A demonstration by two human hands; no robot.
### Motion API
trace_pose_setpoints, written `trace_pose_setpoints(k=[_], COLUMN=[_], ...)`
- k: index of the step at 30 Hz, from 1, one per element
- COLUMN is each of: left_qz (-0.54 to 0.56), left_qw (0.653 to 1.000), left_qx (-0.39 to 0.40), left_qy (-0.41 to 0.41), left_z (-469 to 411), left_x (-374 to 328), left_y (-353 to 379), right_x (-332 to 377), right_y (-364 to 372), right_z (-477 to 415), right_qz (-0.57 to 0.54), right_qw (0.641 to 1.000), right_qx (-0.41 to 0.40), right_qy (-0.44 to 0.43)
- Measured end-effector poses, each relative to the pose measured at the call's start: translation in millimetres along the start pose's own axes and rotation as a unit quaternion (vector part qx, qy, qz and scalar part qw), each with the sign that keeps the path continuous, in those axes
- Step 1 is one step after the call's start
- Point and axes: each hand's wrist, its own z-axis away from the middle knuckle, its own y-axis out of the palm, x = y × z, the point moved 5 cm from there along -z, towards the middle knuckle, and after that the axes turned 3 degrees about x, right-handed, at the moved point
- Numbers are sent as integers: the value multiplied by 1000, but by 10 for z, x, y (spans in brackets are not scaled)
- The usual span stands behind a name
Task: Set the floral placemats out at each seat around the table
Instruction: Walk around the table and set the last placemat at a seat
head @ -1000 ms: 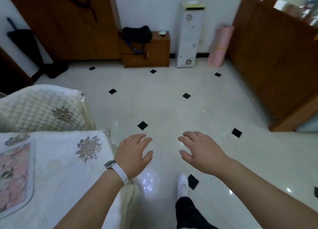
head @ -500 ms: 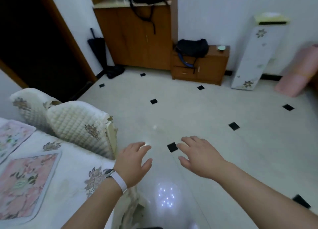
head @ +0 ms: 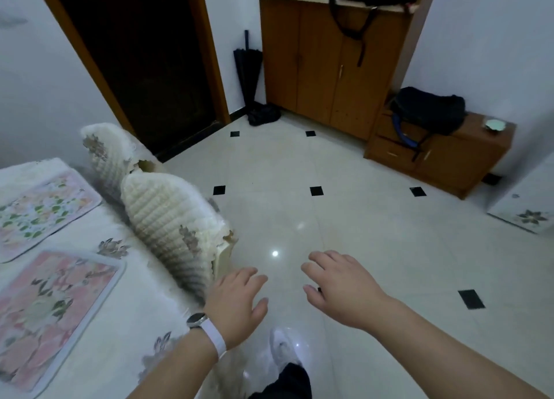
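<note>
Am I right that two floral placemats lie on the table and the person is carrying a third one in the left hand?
Not quite. Two floral placemats do lie on the table, a near one and a far one, but the head view shows the left hand empty, fingers spread, over the floor. The right hand is empty too.

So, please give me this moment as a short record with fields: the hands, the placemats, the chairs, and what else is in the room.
left hand: empty, fingers spread, over the floor by the table corner; watch on the wrist
right hand: empty, open, over the floor
placemats on table: two visible, pink floral placemat nearer, pale floral placemat farther
table: white floral cloth
chairs: two with quilted covers, near chair, far chair
room: wooden cabinet, umbrella, dark doorway
</note>
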Motion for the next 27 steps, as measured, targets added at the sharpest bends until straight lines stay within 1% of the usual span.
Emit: trace_pose_setpoints(k=[5,9,14,16,20,24,27], left_qz=[-5,-2,1,1,3,19,16], left_qw=[999,998,997,996,986,967,947], left_qx=[-28,-67,-79,-77,-90,-111,-108], left_qy=[27,22,-19,-47,-137,-228,-301], left_z=[-1079,-1831,-2245,-2310,-2376,-2459,-2560], left_x=[258,570,1068,1305,1745,2057,2307], left_y=[-13,-277,-521,-571,-625,-668,-656], right_x=[-554,-834,-938,-915,-802,-613,-544], right_y=[-149,-460,-710,-740,-760,-751,-748], right_z=[-831,-1539,-2359,-2678,-3375,-4067,-4618], right_qz=[9,17,14,12,-2,-26,-37], right_qw=[999,1000,1000,999,995,982,968], right_qx=[29,15,-10,-13,-6,2,11], right_qy=[10,2,-20,-41,-103,-185,-248])
